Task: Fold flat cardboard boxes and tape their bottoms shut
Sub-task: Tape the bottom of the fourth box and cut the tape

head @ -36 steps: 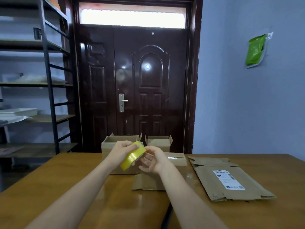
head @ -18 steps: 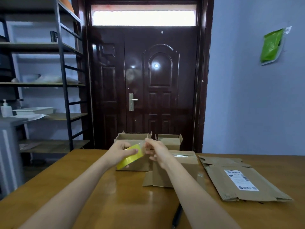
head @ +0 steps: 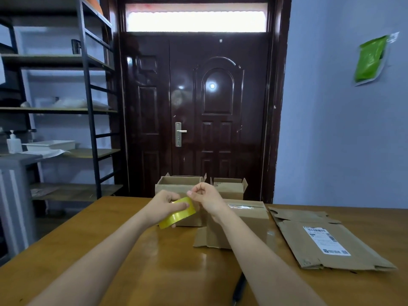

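A: Head view. Left hand [head: 163, 206]?
B: Grip is closing around the yellow tape roll [head: 178, 214], lifted off the bench [head: 92, 244].
A: Right hand [head: 207, 198]?
B: Fingertips are pinching together just above the roll; tape end not discernible. Taped box [head: 247, 219] is sitting just behind, flat box [head: 318, 237] rightward.

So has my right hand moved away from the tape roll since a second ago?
Yes. The right hand has lifted, now level with the open box rim, above the tape roll.

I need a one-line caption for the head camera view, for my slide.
Left hand holds a yellow tape roll while the right hand pinches at its free end, above a wooden table with folded and flat cardboard boxes.
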### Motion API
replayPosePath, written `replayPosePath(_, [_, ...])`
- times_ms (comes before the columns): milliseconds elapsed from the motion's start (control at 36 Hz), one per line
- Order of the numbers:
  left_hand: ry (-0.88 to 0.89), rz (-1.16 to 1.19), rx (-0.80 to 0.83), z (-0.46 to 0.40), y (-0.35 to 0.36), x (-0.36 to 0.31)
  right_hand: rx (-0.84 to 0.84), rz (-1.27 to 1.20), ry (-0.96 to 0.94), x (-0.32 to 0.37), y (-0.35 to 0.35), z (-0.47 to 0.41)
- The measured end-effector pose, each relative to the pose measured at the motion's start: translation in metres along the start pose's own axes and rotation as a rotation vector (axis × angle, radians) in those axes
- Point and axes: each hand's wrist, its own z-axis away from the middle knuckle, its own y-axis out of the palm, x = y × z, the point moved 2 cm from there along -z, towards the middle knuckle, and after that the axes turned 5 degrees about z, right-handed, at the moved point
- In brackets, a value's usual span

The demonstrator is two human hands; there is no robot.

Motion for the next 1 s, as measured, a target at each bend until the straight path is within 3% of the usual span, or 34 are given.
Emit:
replayPosePath(194, [-0.016,0.057,-0.023,0.005,-0.01,0.011,0.025,0.072,0.012,-0.012,0.021,0.0])
replayPosePath(500, [-0.021,0.178,-0.068,0.011,-0.02,0.028,0.052,-0.152,0.057,-0.023,0.047,0.007])
replayPosePath(722, [-0.015,0.187,-0.097,0.015,-0.028,0.038,-0.028,0.125,0.035,-0.019,0.034,-0.002])
replayPosePath(806, [-0.05,0.011,-0.035,0.013,-0.026,0.047,-0.153,0.144,0.002,-0.008,0.023,-0.01])
replayPosePath(944, [-0.066,-0.735,-0.059,0.014,-0.007,0.079,-0.241,0.155,-0.051,0.011,0.002,-0.016])
replayPosePath(1000, [-0.059,-0.926,-0.035,0.02,0.006,0.089,-0.246,0.146,-0.06,0.016,-0.006,-0.016])
